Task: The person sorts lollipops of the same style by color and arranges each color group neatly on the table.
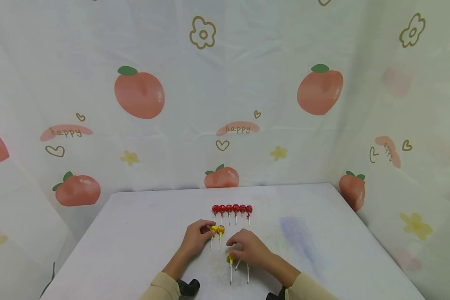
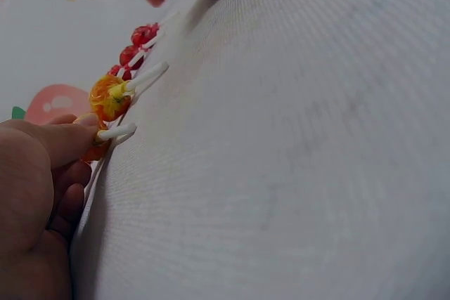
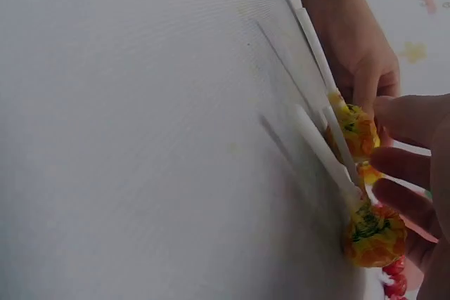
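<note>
Thumb and finger of my left hand (image 1: 195,239) pinch the head of a yellow lollipop (image 1: 213,228). This lollipop lies flat, stick toward me, beside a second yellow lollipop (image 1: 220,230). Just beyond them lies a row of several red lollipops (image 1: 229,208). My right hand (image 1: 250,247) hovers with bent, spread fingers over a loose group of yellow lollipops. One of these, a yellow lollipop (image 1: 230,259), shows by the thumb; the other heads are mostly hidden under the hand. In the right wrist view, fingers (image 3: 402,165) come close to a yellow-orange lollipop (image 3: 377,237) without closing round it.
The lollipops lie on a white table (image 1: 153,216) with a faint bluish smudge right of the middle. Behind it and along both sides hangs a white curtain (image 1: 225,83) printed with peaches and flowers. Each wrist carries a black strap device (image 1: 188,287).
</note>
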`<action>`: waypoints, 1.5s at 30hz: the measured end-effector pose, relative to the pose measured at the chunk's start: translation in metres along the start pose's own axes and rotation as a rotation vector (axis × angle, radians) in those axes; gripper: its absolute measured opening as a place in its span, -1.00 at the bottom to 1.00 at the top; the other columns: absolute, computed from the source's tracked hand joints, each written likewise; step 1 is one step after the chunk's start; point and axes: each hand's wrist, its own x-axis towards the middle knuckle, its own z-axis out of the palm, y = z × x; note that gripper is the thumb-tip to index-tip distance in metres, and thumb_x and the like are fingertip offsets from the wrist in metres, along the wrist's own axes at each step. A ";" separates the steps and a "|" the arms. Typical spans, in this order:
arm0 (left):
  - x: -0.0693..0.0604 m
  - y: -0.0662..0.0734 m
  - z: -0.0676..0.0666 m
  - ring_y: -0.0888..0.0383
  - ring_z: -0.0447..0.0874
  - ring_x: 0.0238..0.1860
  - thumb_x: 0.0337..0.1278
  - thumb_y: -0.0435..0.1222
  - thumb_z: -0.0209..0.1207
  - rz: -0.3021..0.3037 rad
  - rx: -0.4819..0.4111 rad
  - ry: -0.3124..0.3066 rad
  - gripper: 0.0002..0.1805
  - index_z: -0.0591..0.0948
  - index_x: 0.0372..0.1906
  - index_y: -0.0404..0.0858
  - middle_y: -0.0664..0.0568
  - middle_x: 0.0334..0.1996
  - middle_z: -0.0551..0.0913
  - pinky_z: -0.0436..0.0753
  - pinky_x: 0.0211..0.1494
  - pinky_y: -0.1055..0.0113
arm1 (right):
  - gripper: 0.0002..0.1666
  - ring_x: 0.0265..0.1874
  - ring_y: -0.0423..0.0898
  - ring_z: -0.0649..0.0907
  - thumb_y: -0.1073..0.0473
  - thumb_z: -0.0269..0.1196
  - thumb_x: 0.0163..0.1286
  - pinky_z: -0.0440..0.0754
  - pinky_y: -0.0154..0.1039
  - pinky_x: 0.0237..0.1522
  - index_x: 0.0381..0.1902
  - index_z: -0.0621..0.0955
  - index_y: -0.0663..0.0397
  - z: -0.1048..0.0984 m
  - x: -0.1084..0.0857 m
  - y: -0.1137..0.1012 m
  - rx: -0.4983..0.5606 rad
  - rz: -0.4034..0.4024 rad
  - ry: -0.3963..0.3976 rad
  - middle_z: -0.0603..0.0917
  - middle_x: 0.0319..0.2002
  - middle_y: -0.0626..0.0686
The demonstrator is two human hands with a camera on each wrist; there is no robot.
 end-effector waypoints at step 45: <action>0.001 0.000 0.001 0.17 0.48 -0.30 0.14 -0.29 0.34 -0.014 -0.022 -0.008 -0.73 0.71 -0.03 -0.11 0.15 -0.28 0.60 0.54 -0.24 0.38 | -0.71 -0.28 -0.25 0.63 0.23 0.39 0.25 0.65 -0.21 -0.12 -0.06 0.68 0.12 -0.025 0.034 -0.004 0.003 0.135 0.081 0.69 -0.21 -0.11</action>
